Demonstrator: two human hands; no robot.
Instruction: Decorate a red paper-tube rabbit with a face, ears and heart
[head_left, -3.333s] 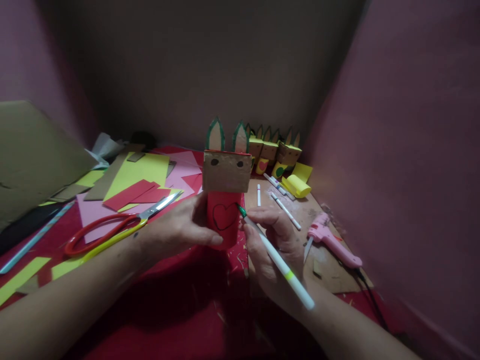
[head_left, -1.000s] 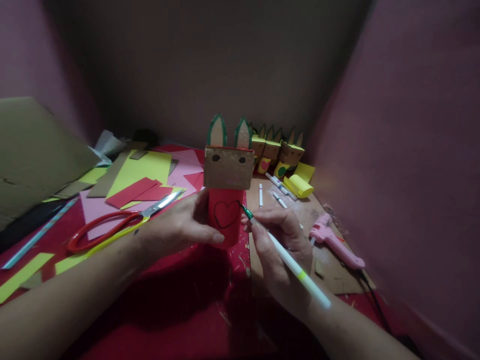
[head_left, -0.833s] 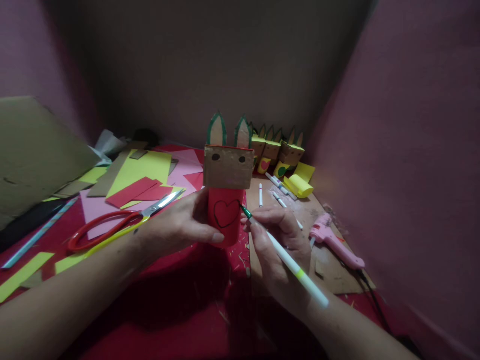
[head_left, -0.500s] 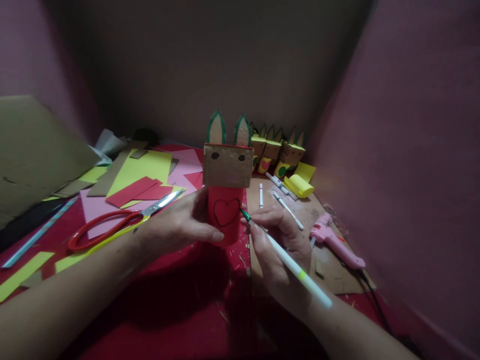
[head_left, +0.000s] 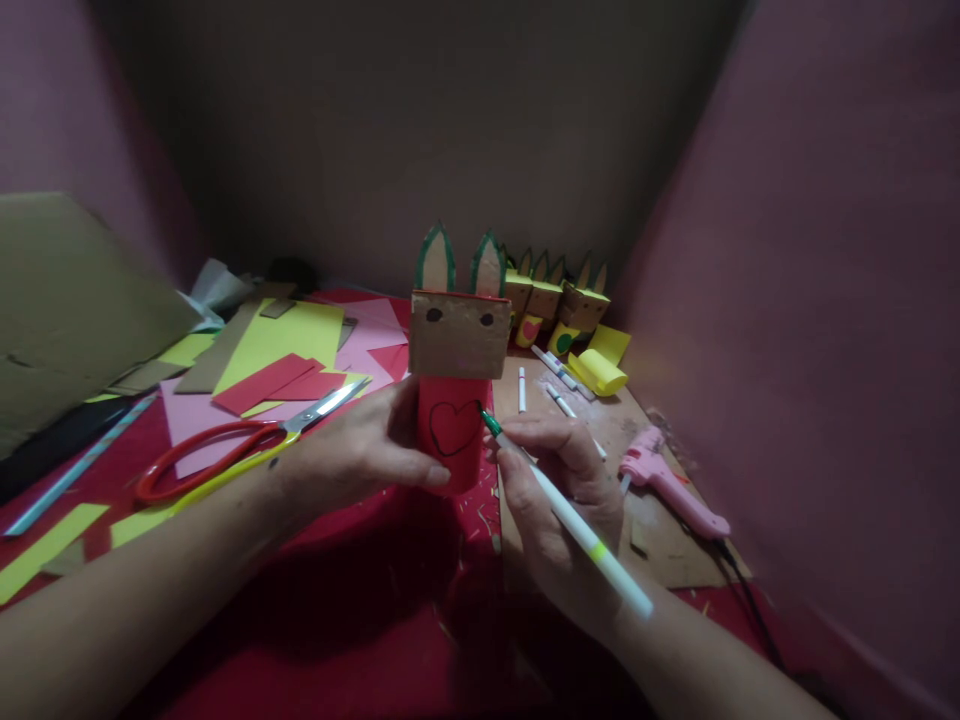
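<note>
My left hand (head_left: 382, 440) is wrapped around the red tube body of a paper animal figure (head_left: 459, 345), its thumb across the front near the bottom. The figure has a cardboard head with two dark eyes and two pointed ears edged in green. On the red body is a dark heart outline (head_left: 455, 427). Between thumb and fingers, my right hand (head_left: 562, 490) grips a white felt-tip pen (head_left: 592, 545) with a green tip end and a yellow-green band. The pen's point is at the heart's upper right edge.
Red-and-yellow-handled scissors (head_left: 247, 450) lie left among coloured paper sheets (head_left: 300, 335). To the right, a cardboard sheet (head_left: 675, 570) bears a pink glue gun (head_left: 671, 480), several pens (head_left: 523, 390) and yellow paper (head_left: 600, 370). Similar figures (head_left: 585, 305) stand behind.
The figure has shifted slightly right and turned a little in my left hand. The pen's tip has moved slightly up along the heart's right edge, and its rear end has moved left.
</note>
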